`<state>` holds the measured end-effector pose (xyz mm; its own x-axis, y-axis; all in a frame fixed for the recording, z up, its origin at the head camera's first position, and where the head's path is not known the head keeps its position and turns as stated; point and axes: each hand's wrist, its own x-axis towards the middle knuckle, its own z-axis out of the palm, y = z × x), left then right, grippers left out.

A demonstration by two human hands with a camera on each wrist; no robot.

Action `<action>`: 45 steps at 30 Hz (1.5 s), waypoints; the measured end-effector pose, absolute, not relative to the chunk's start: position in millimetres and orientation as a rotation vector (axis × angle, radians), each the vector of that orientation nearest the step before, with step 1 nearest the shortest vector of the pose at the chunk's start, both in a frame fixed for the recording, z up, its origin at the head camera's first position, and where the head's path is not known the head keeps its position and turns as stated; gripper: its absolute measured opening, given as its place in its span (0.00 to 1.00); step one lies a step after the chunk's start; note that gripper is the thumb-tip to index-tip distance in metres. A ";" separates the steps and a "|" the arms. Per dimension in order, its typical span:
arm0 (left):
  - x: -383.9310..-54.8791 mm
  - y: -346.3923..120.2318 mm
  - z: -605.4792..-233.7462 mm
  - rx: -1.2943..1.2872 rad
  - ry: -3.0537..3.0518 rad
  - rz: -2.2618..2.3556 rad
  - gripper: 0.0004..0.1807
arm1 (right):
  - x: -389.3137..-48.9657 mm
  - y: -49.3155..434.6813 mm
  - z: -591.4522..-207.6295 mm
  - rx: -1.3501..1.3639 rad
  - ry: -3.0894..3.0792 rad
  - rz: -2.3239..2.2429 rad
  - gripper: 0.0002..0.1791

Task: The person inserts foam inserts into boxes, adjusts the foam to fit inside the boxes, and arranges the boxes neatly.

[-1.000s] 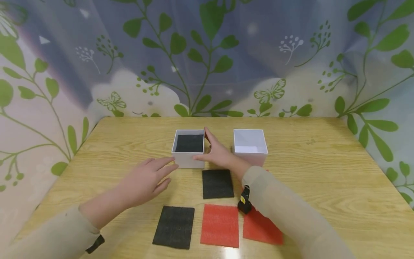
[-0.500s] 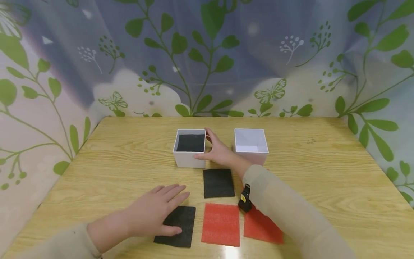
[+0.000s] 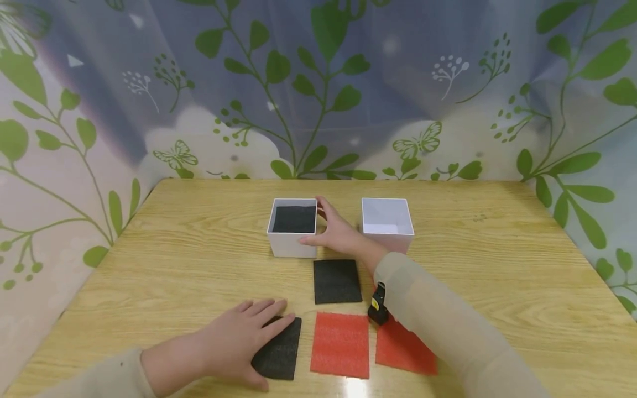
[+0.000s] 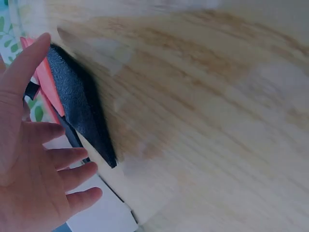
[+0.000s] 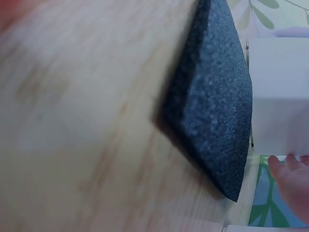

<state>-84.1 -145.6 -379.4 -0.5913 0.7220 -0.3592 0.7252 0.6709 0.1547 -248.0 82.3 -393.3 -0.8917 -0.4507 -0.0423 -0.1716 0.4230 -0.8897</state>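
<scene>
My left hand [image 3: 231,342] reaches over a black square pad [image 3: 281,354] lying at the near left, fingers spread across its far edge and thumb at its near edge. In the left wrist view the fingers are loosely extended beside the thick, foam-like pad [image 4: 77,96]. My right hand [image 3: 338,232] holds the right side of the left white box [image 3: 293,246], thumb on the front wall and fingers toward the back corner. Inside that box is a black sheet [image 3: 293,220]. Another black square pad [image 3: 337,282] lies in front of the box, large in the right wrist view.
A second white box [image 3: 387,213] stands open-topped to the right, behind my right forearm. Two red squares lie at the front: one red square [image 3: 340,345] in the middle, another red square [image 3: 405,351] partly under my right sleeve. A leaf-patterned curtain [image 3: 318,99] hangs behind the table.
My left hand has left the front left corner of the left box and come down and back onto the near black pad. My right hand keeps its hold on the box.
</scene>
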 end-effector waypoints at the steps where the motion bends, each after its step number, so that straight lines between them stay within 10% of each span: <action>1: -84.2 -144.9 -378.8 1.123 2.480 -0.016 0.54 | -247.8 82.4 -393.3 -0.538 2.405 -1.452 0.62; 45: -108.4 -139.1 -357.6 1.265 2.672 -0.043 0.46 | -249.0 84.0 -395.9 -0.519 2.404 -1.447 0.62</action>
